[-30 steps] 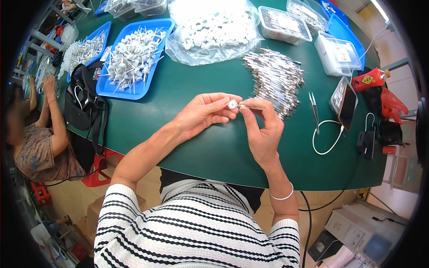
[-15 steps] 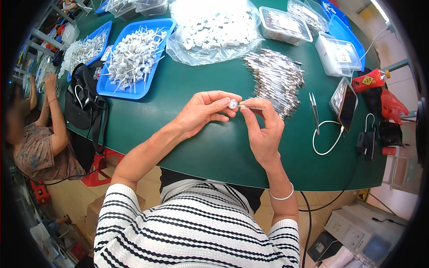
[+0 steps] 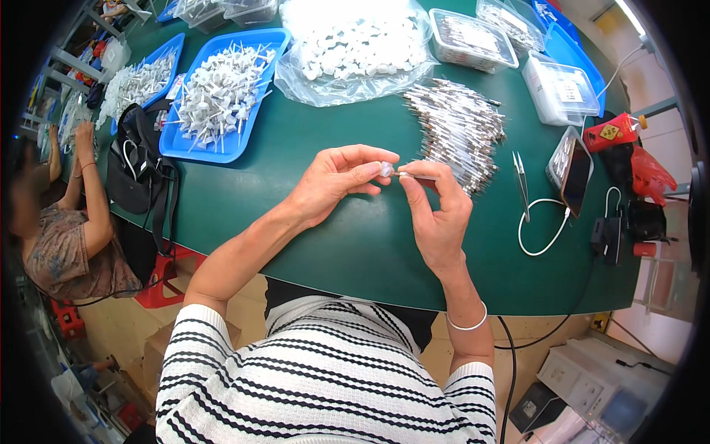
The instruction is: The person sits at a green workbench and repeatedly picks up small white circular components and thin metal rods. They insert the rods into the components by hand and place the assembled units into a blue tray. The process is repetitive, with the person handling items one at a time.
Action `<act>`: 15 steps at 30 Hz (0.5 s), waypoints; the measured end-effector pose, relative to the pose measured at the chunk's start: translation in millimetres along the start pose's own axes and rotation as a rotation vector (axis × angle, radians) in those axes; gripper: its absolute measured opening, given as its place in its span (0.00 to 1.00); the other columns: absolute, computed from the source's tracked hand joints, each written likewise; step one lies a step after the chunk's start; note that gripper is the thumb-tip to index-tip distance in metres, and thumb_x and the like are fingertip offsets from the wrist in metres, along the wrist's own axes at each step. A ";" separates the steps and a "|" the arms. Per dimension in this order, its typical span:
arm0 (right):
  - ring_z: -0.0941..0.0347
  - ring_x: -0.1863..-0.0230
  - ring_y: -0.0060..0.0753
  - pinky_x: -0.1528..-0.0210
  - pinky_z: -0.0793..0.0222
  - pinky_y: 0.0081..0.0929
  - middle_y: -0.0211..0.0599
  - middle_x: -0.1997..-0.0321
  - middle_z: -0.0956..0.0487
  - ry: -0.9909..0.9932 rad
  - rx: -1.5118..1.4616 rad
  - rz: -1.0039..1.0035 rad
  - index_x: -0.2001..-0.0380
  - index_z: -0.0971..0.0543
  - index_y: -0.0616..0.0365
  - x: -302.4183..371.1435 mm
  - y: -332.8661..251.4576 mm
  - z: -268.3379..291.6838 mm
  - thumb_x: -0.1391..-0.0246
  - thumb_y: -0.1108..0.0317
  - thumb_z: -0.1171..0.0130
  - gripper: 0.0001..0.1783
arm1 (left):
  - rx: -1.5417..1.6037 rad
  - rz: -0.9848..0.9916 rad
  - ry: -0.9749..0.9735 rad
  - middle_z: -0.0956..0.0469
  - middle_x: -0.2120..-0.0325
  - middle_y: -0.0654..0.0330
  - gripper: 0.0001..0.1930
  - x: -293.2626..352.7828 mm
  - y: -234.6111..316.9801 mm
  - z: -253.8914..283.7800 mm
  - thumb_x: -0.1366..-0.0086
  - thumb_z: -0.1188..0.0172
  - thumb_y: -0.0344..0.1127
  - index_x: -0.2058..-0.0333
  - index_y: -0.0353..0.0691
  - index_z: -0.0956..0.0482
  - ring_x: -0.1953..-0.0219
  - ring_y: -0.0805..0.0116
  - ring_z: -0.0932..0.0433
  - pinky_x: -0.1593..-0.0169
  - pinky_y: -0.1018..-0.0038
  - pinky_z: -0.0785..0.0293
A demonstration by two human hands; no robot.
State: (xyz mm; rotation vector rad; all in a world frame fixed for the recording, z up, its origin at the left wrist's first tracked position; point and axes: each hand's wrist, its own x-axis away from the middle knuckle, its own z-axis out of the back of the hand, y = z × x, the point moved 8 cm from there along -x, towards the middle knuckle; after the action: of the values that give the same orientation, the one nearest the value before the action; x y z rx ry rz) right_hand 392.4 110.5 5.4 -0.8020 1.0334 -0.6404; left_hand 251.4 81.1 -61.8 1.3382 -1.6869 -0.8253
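— Left hand (image 3: 336,181) pinched shut on a small white cap (image 3: 386,169), thumb and forefinger doing all the work. Right hand (image 3: 436,211) closed round a thin metal pin (image 3: 418,177), tip aimed straight at the cap.

— Both held up above the middle of the green table (image 3: 355,251), nothing underneath but bare surface. Tiny grip on that cap. Could easily pop out sideways if pushed off-centre.

— And then rolling toward the near edge, likely off onto the floor. Hard to tell from here whether pin and cap are already touching or just shy.

— Too small to say. Another worry: pin going in crooked, bending at the tip if forced.

— Plenty of spares, though. Heap of metal pins (image 3: 458,129) just beyond the right hand, toward the far right side. Bag of white caps (image 3: 355,48) at the far edge.

— Heap sits near that right wrist. One careless sweep and pins scattered into the tweezers (image 3: 521,185) and the white cable (image 3: 543,226) beside them.

— Blue tray (image 3: 255,96) of finished pieces out at the far left, well apart from the hands. Safe enough there.

— Phone (image 3: 573,174) toward the right edge, also out of reach of trouble. Main risk stays in that fingertip pinch.
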 end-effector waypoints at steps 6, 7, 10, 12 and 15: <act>0.23 0.68 0.33 0.65 0.27 0.26 0.37 0.67 0.21 -0.001 -0.003 -0.002 0.65 0.25 0.62 -0.4 0.0 0.2 0.48 0.79 0.40 0.07 | -0.009 -0.001 0.009 0.21 0.62 0.61 0.15 1.1 3.1 -0.9 0.35 0.43 0.34 0.52 0.35 0.24 0.58 0.76 0.23 0.55 0.80 0.23; 0.23 0.68 0.32 0.65 0.27 0.25 0.37 0.66 0.21 0.001 -0.010 -0.007 0.65 0.25 0.62 -0.4 -0.6 0.3 0.48 0.79 0.41 0.07 | -0.005 -0.006 0.009 0.21 0.62 0.61 0.15 1.0 3.2 -0.8 0.35 0.43 0.34 0.51 0.35 0.24 0.58 0.76 0.23 0.55 0.80 0.23; 0.23 0.68 0.32 0.65 0.27 0.25 0.37 0.66 0.21 0.005 -0.022 -0.007 0.64 0.25 0.62 -0.4 -0.8 0.8 0.48 0.79 0.41 0.07 | 0.004 -0.018 0.011 0.21 0.62 0.61 0.15 0.7 3.2 -1.1 0.35 0.43 0.34 0.51 0.35 0.24 0.58 0.75 0.23 0.55 0.80 0.24; 0.22 0.69 0.32 0.65 0.27 0.25 0.37 0.67 0.21 0.008 -0.025 -0.004 0.64 0.25 0.62 -0.3 -1.1 1.3 0.48 0.79 0.41 0.07 | 0.005 -0.023 0.015 0.21 0.62 0.61 0.16 0.9 3.9 -2.0 0.35 0.43 0.34 0.50 0.35 0.25 0.58 0.75 0.23 0.55 0.79 0.24; 0.22 0.70 0.32 0.66 0.27 0.24 0.37 0.68 0.21 0.017 -0.026 -0.013 0.65 0.24 0.62 -1.8 -1.6 1.5 0.48 0.79 0.41 0.07 | 0.044 -0.015 0.001 0.21 0.62 0.60 0.16 -0.3 0.4 -0.8 0.34 0.44 0.33 0.50 0.34 0.26 0.58 0.75 0.23 0.55 0.80 0.24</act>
State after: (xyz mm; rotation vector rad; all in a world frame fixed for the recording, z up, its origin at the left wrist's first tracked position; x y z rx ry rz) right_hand 392.9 111.4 8.0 -0.8278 1.0545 -0.6475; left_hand 251.9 81.5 -61.2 1.3823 -1.7053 -0.8005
